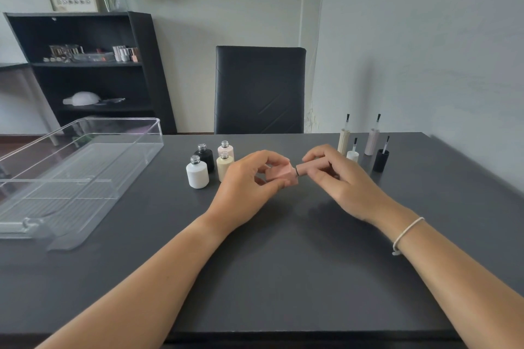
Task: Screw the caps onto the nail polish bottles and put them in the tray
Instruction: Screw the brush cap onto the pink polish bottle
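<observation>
The dark bench (283,263) carries everything. A clear tray (85,167) sits at its left side. The left hand (243,190) grips a pink bottle (279,174) tipped on its side above the bench, while the right hand (340,178) pinches a pink cap (310,168) at the bottle's neck. Four open bottles (211,163) stand just behind the left hand. Four caps (364,143) with brushes pointing up stand beyond the right hand.

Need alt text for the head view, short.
Left hand holds a pink bottle while the right hand fits its pink cap; four open bottles, four brush caps and a clear tray sit on the dark table.
</observation>
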`<state>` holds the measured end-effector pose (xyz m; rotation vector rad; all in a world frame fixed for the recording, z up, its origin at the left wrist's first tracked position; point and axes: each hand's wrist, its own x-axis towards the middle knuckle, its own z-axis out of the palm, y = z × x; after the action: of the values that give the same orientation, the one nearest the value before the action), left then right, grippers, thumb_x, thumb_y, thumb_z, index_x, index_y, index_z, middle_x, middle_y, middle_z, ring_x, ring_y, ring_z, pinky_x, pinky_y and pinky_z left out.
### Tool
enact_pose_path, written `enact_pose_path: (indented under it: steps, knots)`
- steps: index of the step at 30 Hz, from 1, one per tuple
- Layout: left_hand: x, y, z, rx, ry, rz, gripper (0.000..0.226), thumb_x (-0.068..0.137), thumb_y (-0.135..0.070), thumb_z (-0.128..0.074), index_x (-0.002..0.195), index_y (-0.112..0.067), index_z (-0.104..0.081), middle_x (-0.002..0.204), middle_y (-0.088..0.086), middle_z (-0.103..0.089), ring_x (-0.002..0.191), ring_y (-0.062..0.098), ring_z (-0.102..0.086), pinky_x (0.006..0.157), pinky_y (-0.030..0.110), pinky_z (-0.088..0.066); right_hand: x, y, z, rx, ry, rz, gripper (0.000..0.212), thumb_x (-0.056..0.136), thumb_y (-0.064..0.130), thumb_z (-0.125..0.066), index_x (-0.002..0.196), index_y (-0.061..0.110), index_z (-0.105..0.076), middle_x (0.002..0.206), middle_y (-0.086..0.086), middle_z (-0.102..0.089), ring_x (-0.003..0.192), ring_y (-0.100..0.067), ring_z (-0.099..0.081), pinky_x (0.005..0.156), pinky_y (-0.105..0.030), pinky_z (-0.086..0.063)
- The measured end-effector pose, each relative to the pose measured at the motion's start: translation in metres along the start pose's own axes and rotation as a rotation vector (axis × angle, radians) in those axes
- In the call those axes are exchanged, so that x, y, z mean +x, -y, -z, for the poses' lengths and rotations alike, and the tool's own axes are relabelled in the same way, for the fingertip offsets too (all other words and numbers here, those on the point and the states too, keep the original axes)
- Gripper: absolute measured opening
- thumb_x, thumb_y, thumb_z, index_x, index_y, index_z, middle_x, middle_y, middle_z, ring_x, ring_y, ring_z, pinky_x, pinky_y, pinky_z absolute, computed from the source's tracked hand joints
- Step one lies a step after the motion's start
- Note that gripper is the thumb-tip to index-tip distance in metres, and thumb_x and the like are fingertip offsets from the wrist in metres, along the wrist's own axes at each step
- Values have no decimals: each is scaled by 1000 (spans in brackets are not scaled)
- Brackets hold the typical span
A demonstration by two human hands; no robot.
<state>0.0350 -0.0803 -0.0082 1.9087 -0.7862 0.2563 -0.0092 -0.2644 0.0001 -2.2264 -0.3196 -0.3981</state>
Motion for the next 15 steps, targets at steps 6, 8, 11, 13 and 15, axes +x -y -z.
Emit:
enact_pose_path:
  steps: [6,8,11,13,15]
  knots:
    - [-1,1,0,10,3,-1,22,76,-19,-72,95,-26,-64,91,-18,-63,86,4,-58,76,28,-52,-1,0,0,-41,-2,20,4,92,15,-50,93,17,-47,74,7,-52,58,0,-42,57,-10,-37]
    - [-1,1,0,13,9,-5,22,77,-19,-72,95,-26,-64,93,-17,-64,86,5,-58,75,29,-52,-1,0,1,-67,-19,22,6,92,18,-51,86,16,-48,65,8,-49,54,-1,-42,54,-10,-36]
    - [-1,1,0,7,10,-7,21,77,-19,-72,95,-25,-64,92,-17,-64,86,5,-58,74,27,-52,0,0,1,-57,-48,8,21,91,29,-51,72,22,-51,50,15,-47,48,-6,-37,49,-13,-32]
    - [-1,1,0,2,7,-9,21,77,-19,-73,95,-25,-64,91,-18,-63,86,4,-58,74,26,-52,0,1,0,-34,-56,7,26,89,38,-49,65,33,-53,47,21,-49,47,-6,-35,48,-12,-32]
    - [0,1,0,1,3,-14,21,77,-18,-73,94,-26,-64,91,-18,-63,86,4,-58,74,25,-52,0,3,1,-1,-66,5,22,87,44,-47,69,36,-56,54,23,-55,48,-5,-36,49,-11,-32]
